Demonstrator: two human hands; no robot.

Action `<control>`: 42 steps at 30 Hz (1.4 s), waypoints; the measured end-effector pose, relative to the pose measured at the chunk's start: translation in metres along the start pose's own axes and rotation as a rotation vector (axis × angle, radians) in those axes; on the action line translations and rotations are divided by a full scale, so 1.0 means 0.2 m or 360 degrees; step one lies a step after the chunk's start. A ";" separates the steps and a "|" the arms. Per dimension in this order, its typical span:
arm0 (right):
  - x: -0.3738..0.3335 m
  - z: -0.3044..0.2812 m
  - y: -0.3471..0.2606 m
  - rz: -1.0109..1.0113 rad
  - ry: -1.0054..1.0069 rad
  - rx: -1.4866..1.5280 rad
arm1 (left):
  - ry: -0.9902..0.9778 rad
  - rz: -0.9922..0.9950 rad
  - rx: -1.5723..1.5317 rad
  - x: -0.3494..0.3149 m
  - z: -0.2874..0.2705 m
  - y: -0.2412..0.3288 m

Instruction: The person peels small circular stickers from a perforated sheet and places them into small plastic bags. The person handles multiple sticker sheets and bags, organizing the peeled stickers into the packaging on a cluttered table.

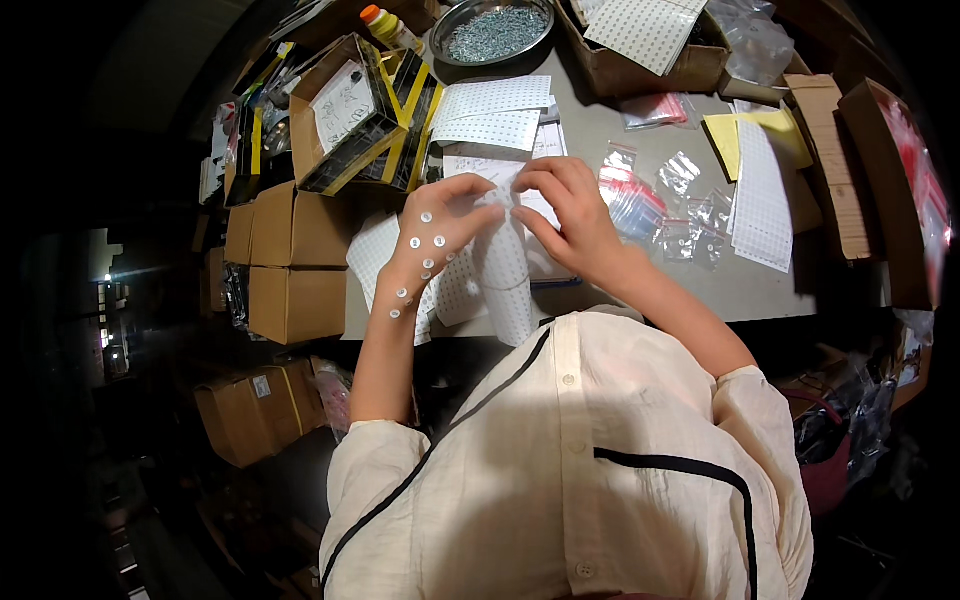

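Note:
A white sheet of small round stickers point(505, 280) hangs curved between my hands, its lower end bending toward my shirt. My left hand point(440, 220) grips the sheet's upper left edge between thumb and fingers. Several round white stickers point(428, 264) are stuck on the back of that hand and its wrist. Across from it, my right hand point(575, 215) has thumb and forefinger curled at the sheet's upper right edge; whether a loose sticker is between them is too small to see. More sticker sheets point(375, 255) lie beneath and left of my left hand.
Small clear zip bags point(690, 235), some with red strips, lie right of my right hand. Further sticker sheets point(490, 110) and a metal bowl of small metal parts point(548, 25) are beyond. Cardboard boxes point(295, 300) crowd the left; a long open carton point(890, 200) stands right.

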State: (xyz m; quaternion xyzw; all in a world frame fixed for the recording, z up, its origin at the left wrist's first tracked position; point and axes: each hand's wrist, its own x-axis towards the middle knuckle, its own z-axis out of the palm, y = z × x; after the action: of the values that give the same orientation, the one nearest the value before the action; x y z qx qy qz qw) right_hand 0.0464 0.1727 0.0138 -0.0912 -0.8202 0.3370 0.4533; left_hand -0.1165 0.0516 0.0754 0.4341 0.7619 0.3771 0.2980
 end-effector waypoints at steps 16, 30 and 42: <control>-0.02 0.08 -0.04 -0.0450 0.0026 -0.0610 | -0.0156 -0.0256 -0.0290 -0.01 0.01 -0.05; -0.05 0.09 0.01 -0.0430 -0.0045 -0.0533 | -0.0117 -0.0278 -0.0291 0.00 0.07 -0.07; -0.08 0.11 0.03 -0.0527 0.0022 -0.0655 | -0.0218 -0.0408 -0.0422 0.02 0.05 -0.08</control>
State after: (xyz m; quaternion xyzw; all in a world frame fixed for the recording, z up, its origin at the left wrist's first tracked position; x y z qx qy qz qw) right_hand 0.0365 0.1604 -0.0091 -0.0484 -0.8721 0.0837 0.4796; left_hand -0.1172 0.0535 0.0554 0.3151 0.7325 0.4027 0.4495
